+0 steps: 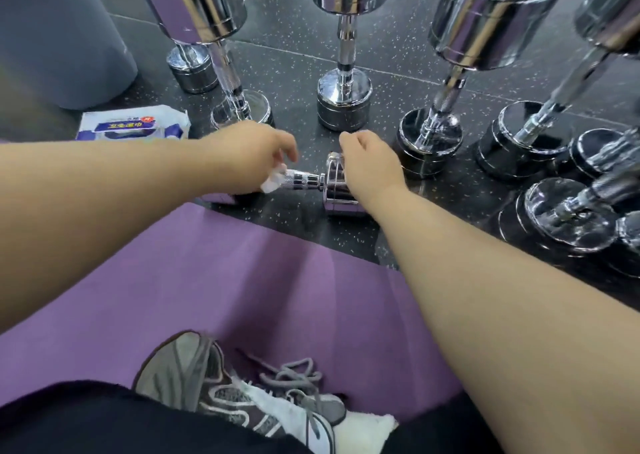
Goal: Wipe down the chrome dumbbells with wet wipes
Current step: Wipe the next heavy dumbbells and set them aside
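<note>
grey laced sneaker [242, 394] at bottom edge, beside black trouser leg [104, 422] and white cloth [367, 429], all on purple mat [242, 280]. just beyond mat edge, small dumbbell [313, 180] lying on its side on speckled black floor [294, 58], between both hands. left hand [249, 157] at left end of knurled handle, fingers curled and pinching crumpled white wet wipe [273, 180] against handle; left head of dumbbell mostly hidden under wrist. right hand [370, 168] on top of right chrome head, fingers bent over its far side and clamped on it; fingertips out of sight. behind hands, upright dumbbells [343, 98] standing on end in row, spaced apart, upper heads cut by top edge. at right, further dumbbells [568, 221] leaning or lying close together. wipes pack [133, 126] flat on floor at left, near left forearm. grey rounded object [62, 38] at upper left, kind unclear.
</note>
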Tool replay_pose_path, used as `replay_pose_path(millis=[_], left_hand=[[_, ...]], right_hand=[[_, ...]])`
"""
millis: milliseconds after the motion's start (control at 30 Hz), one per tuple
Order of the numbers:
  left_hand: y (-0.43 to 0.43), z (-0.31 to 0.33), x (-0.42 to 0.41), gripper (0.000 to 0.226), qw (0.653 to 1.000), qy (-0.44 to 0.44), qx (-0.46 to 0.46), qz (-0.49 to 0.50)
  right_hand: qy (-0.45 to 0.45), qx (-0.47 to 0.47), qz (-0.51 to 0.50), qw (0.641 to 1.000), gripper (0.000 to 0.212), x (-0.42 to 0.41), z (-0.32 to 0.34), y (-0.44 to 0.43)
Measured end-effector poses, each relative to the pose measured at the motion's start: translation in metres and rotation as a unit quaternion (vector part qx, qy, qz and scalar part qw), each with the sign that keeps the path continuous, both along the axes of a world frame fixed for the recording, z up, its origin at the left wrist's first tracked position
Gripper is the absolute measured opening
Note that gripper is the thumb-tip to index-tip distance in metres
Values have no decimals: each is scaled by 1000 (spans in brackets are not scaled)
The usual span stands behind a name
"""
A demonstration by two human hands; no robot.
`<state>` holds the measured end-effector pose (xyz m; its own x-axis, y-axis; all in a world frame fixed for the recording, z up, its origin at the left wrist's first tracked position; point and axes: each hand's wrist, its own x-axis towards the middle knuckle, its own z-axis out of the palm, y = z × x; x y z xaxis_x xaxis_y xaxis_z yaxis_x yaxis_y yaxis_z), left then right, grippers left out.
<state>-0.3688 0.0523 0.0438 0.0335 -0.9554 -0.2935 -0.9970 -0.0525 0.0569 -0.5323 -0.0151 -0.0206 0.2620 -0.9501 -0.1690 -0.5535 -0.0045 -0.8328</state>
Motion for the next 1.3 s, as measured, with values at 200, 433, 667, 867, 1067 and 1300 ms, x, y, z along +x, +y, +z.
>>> replay_pose_path(millis=[200,433,667,867,1067,1300], left_hand=[[-23,4,-80,33,993,-22,79,90],[-19,-3,-86,24,955,72,110,267],[-15,-16,-91,72,945,160,88,270],[-11,-17,-84,69,940,179,95,275],[-12,9,-81,56,881,329,-15,341],[-10,54,-124,46,619,701,-83,345]], right_hand=[[-38,193,-146,970,54,-41,-16,35],[-164,390,-92,901,36,-52,13,25],[-259,531,-7,807,57,-52,3,27],[-396,495,-118,765,41,-45,-12,51],[-464,396,-80,788,39,-27,21,43],[-336,197,2,921,23,-66,127,10]])
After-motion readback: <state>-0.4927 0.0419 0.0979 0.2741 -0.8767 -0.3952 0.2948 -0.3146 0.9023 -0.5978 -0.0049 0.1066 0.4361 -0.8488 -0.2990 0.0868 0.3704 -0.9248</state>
